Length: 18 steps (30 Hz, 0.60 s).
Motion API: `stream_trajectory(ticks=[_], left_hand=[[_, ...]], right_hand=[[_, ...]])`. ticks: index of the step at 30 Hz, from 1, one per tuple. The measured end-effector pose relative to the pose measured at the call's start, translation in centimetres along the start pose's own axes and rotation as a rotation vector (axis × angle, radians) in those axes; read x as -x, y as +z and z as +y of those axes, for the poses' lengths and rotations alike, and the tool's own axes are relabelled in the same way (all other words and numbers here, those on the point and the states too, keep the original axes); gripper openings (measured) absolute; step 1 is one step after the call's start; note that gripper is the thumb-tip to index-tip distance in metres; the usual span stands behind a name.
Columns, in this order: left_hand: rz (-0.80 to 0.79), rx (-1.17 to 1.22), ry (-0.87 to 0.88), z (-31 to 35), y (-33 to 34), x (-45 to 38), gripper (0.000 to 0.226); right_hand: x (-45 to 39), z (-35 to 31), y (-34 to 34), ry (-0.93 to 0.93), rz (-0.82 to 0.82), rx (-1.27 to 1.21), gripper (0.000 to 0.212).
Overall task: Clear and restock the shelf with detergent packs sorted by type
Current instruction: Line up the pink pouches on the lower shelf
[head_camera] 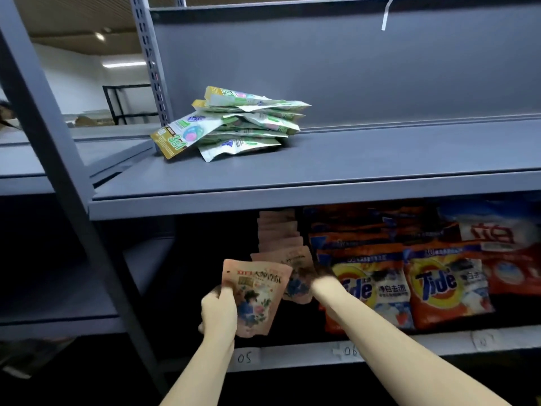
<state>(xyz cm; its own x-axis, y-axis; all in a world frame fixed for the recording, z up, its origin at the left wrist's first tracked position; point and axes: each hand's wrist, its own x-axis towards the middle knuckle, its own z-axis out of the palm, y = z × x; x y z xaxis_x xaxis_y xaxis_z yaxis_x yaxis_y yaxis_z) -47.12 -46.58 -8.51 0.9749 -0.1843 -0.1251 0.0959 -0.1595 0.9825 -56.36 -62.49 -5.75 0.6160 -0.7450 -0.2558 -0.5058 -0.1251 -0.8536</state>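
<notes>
The left hand (219, 310) grips a pink pouch (255, 297) by its left edge, thumb on the printed front and the other fingers curled behind it, holding the pouch upright in front of the lower shelf (292, 357). The right hand (320, 278) reaches further in, to the row of pink pouches (279, 232) standing one behind another on that shelf; it touches the front pouch of the row, but the hand is dark and blurred, so I cannot tell whether its fingers are closed on it or merely resting against it.

Just right of the pink row stand orange Tide bags (409, 284) — several deep, two across at the front — and right of those, red and white bags (509, 253) reach the frame's edge. The shelf lip below carries handwritten labels (05 under the pink pouches, 06 under the Tide bags).

On the upper shelf (380, 159), near its left end, lies a loose heap of green and white pouches (234, 124), flat and stacked askew, the lowest ones jutting toward the front-left corner. A grey upright post (58, 148) crosses the left of the view.
</notes>
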Motion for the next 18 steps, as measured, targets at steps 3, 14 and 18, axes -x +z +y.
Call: stream_trajectory(ticks=[3,14,18], left_hand=[[-0.029,0.107,-0.022,-0.4,1.3,-0.7,0.016],[-0.190,0.004,-0.099,-4.3,6.0,-3.4,0.025],[-0.202,0.111,-0.147,-4.7,6.7,-3.5,0.020]], right_hand=[[-2.3,0.9,1.0,0.052,0.002,-0.127,0.039],[-4.7,3.9,3.4,-0.035,-0.050,-0.316,0.019],[-4.9,4.0,3.1,-0.034,0.025,-0.222,0.036]])
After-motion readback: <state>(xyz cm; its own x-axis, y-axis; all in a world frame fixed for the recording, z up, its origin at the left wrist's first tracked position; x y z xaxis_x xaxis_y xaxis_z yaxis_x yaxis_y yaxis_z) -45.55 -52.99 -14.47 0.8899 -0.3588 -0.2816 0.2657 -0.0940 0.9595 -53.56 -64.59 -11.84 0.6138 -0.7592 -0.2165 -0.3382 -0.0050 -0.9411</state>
